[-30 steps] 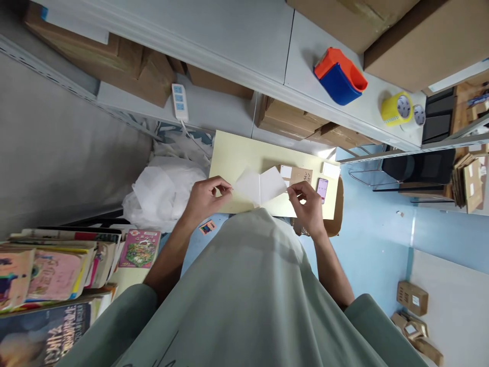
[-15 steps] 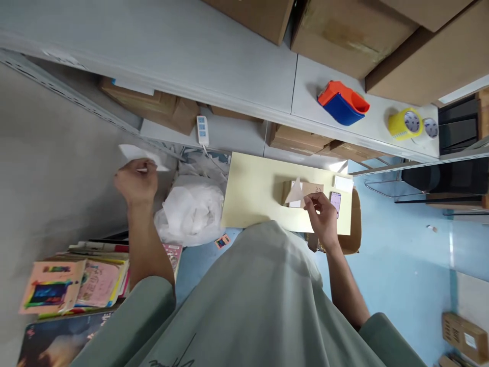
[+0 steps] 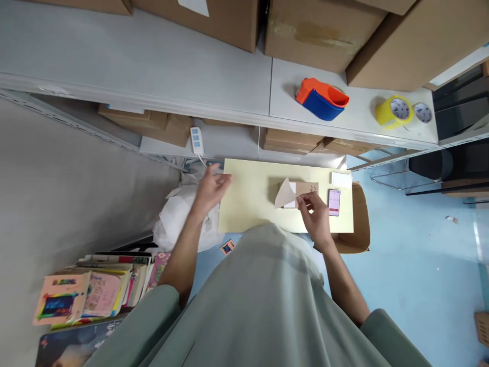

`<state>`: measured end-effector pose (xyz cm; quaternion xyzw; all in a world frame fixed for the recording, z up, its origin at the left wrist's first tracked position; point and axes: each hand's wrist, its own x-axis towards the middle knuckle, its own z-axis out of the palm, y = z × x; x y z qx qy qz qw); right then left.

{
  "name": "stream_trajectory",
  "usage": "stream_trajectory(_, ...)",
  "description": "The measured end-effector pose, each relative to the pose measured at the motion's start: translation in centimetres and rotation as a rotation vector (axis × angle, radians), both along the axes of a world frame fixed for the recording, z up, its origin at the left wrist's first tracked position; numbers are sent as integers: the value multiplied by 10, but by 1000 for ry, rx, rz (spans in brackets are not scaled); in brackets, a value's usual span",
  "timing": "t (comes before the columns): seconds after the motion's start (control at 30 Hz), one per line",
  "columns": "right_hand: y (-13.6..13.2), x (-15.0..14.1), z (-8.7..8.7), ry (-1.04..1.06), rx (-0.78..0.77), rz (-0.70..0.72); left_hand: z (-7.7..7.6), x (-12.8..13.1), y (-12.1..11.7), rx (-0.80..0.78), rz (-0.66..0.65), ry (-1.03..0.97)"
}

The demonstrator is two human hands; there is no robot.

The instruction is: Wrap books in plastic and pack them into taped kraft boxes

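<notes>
My right hand [image 3: 316,216] pinches a corner of a pale, thin sheet [image 3: 284,195], which looks like a label or piece of paper. The sheet tilts up in front of a small cardboard box [image 3: 308,187] lying on the pale yellow table [image 3: 244,204]. Whether the sheet touches the box I cannot tell. My left hand [image 3: 211,187] hovers at the table's left edge, fingers apart with nothing in them. A phone [image 3: 333,203] with a lit screen lies right of my right hand. Behind it sits a small white stack [image 3: 341,180].
A grey shelf [image 3: 214,92] above holds cartons, an orange-and-blue tape dispenser [image 3: 322,99] and yellow tape [image 3: 394,111]. White plastic bags [image 3: 173,219] bulge left of the table. Books [image 3: 103,290] stand lower left. An open carton [image 3: 360,219] sits beyond the table's right edge.
Both hands held a folded white sheet at first. It came apart; my left hand carried one piece far left, then returned without it. My right hand still holds the other piece.
</notes>
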<state>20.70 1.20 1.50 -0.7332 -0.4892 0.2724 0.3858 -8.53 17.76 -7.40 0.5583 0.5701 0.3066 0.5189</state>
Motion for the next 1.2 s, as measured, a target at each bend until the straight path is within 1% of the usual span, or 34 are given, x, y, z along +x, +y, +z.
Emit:
stream_trajectory(0.07,-3,7,-3,-25,7,22,17,50,-32,-85,-117,-182)
stream_trajectory(0.13,-6,16,-7,-57,19,51,33,91,-61,-150,-198,-225)
stream_trajectory(0.2,-11,24,-12,-92,23,85,44,122,-83,-203,-235,-216)
stream_trajectory(0.23,-14,29,-15,-107,19,102,46,135,-91,-225,-239,-213)
stream_trajectory(0.3,-21,38,-21,-123,-1,133,46,156,-102,-272,-220,-227)
stream_trajectory(0.43,-35,55,-32,-90,-47,193,36,185,-115,-378,-151,-269)
stream_trajectory(0.63,-53,78,-51,34,-148,257,24,215,-134,-415,-66,-226)
stream_trajectory(0.83,-63,112,-71,157,-196,261,12,227,-140,-400,19,-146)
stream_trajectory(0.9,-65,128,-78,186,-181,203,9,227,-140,-405,46,-128)
stream_trajectory(0.97,-66,146,-85,195,-167,96,8,226,-139,-409,70,-121)
stream_trajectory(1.07,-64,170,-95,196,-193,-50,9,227,-140,-401,86,-130)
stream_trajectory(1.13,-62,181,-102,224,-219,-92,10,229,-141,-396,80,-133)
stream_trajectory(1.2,-59,186,-107,265,-230,-102,11,231,-142,-398,64,-130)
